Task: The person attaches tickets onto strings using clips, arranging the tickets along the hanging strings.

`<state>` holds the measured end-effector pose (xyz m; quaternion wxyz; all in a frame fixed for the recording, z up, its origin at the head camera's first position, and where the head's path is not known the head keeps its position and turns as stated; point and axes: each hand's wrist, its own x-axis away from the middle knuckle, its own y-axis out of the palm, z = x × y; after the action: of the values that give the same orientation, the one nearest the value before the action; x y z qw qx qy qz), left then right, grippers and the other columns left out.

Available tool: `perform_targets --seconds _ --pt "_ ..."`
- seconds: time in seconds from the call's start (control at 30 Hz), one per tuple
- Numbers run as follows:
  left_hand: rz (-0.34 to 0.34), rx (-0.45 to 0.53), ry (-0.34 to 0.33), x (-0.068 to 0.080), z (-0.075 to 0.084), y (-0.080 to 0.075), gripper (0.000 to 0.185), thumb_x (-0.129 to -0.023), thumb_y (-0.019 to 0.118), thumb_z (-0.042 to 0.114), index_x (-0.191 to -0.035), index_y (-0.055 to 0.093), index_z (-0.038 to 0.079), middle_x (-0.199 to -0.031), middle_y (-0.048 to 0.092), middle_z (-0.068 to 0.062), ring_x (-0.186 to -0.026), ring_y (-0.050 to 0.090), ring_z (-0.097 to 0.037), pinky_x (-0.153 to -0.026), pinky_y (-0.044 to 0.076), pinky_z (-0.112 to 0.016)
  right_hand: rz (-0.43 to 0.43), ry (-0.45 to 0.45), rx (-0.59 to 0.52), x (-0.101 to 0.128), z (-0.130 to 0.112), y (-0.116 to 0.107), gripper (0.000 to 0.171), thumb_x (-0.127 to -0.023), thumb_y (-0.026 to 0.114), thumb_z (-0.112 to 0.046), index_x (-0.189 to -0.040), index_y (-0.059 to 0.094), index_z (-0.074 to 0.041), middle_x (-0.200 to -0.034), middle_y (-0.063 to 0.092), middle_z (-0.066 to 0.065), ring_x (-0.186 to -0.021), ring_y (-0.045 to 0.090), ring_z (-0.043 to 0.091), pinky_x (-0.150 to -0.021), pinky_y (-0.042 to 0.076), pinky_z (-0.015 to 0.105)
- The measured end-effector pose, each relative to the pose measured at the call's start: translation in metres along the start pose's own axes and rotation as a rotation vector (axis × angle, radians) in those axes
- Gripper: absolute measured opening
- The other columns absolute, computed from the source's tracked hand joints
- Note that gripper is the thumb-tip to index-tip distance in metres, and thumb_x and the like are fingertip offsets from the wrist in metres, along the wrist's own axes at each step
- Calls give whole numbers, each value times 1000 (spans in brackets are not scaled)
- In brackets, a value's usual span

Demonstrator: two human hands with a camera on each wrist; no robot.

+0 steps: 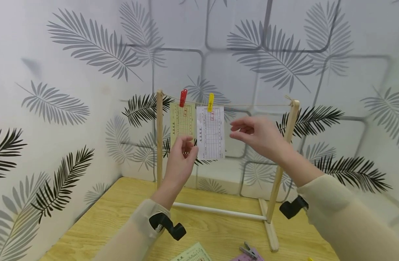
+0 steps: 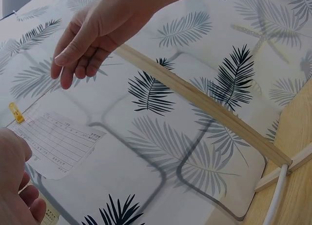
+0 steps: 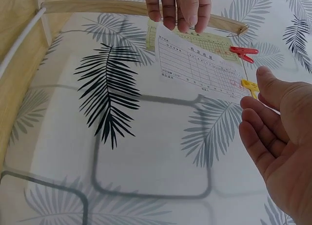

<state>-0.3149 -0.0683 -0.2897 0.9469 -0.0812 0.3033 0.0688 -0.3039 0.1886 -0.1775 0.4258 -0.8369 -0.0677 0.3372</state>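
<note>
Right hand (image 1: 259, 136): fingers loosely bent, thumb apart, nothing pinched; near white slip (image 1: 212, 141), to its right. Left hand (image 1: 180, 157) likewise, before yellow slip (image 1: 178, 121); contact unclear. Yellow clip (image 1: 210, 102) holds white slip on string (image 1: 258, 105); red clip (image 1: 183, 98), yellow slip. Wooden posts (image 1: 159, 141) either end.

Homelike room corner, leaf-patterned wallpaper (image 1: 186, 34), wood-grain table (image 1: 225, 227)

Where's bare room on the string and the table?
String: bare from the white slip to the right post; the right hand shows below it in the head view. Table: bare wood between the white bar and the loose papers in front. Crowded: the string's left part, with green slip, red clip and yellow clip close together.
</note>
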Motion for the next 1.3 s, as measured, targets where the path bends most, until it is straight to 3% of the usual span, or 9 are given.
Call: perform_targets --seconds 0.43,0.67,0.93,1.3 --pt "-28 4 -16 19 -14 -3 35 -109 68 8 -142 58 1 -119 63 -11 -109 61 -26 -96 50 -42 23 -5 -36 52 30 37 33 -105 80 -18 -136 76 -8 -113 80 -1 -100 74 17 -86 60 39" --pt "-32 -7 -29 33 -27 -5 33 -109 69 7 -140 60 1 -122 62 -17 -112 62 -29 -99 50 -47 12 50 -80 80 48 55 31 -105 80 -20 -135 77 -12 -113 79 -3 -102 73 17 -82 60 34" --pt "-39 -47 -58 48 -38 -8 31 -108 70 7 -138 61 4 -123 62 -11 -113 62 -27 -98 50 -46 -15 125 -135 108 61 68 32 -105 80 -29 -134 78 -15 -119 79 -5 -103 72 14 -85 59 37" --pt "-101 -85 -92 67 -56 -15 33 -107 71 7 -138 62 0 -130 64 -16 -119 62 -32 -102 52 -48 -59 186 -224 143 87 86 34 -103 81 -24 -135 76 -14 -109 76 -7 -98 72 15 -82 60 34"
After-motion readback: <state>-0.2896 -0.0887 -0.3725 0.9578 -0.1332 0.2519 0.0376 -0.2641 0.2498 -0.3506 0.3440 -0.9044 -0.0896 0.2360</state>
